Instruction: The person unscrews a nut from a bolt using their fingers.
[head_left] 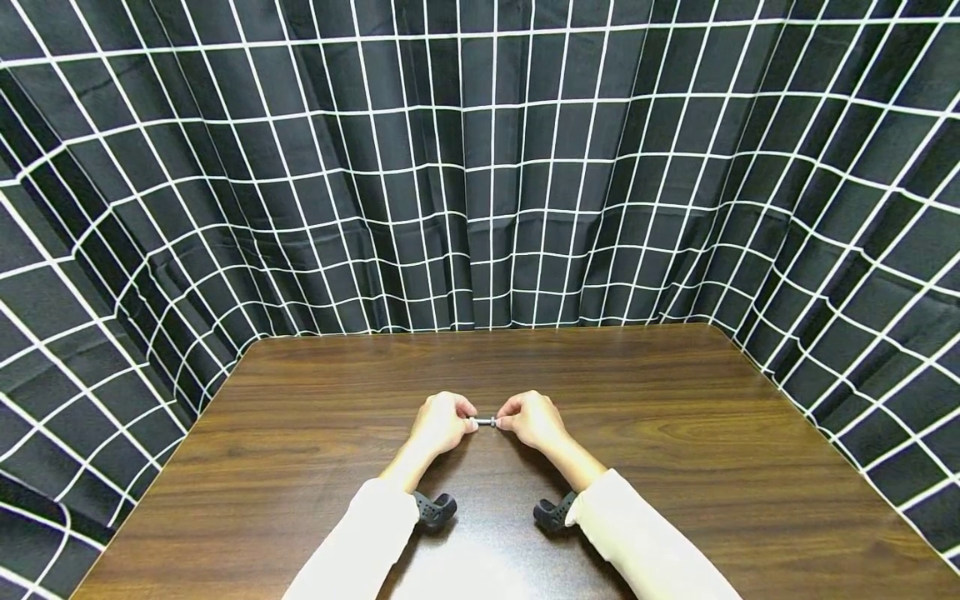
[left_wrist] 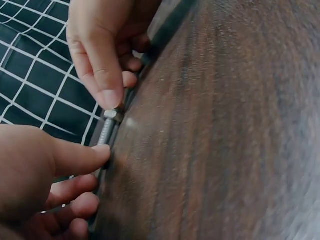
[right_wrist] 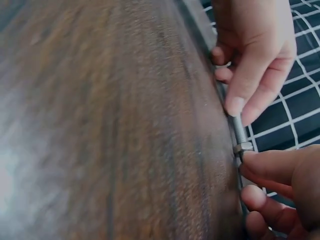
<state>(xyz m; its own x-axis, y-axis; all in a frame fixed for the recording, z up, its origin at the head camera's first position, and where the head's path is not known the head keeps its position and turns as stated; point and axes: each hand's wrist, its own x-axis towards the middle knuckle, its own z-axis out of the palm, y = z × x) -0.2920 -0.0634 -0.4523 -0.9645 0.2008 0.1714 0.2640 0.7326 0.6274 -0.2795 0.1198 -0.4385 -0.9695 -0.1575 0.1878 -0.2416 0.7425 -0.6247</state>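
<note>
A small metal bolt spans the gap between the two hands, lying roughly level just above the table. My left hand pinches its shank between thumb and fingers, which hide that end. Threads show along the bare stretch of the bolt in the left wrist view. A hexagonal nut sits around the bolt at the other end. There my right hand pinches at the nut with thumb and forefinger, covering part of it. The remaining fingers of both hands are curled in loosely.
A brown wood-grain table extends under both hands. Black curtain with a white grid surrounds its back and sides. Dark wrist mounts stick out from both white sleeves. Light glares off the table's near part.
</note>
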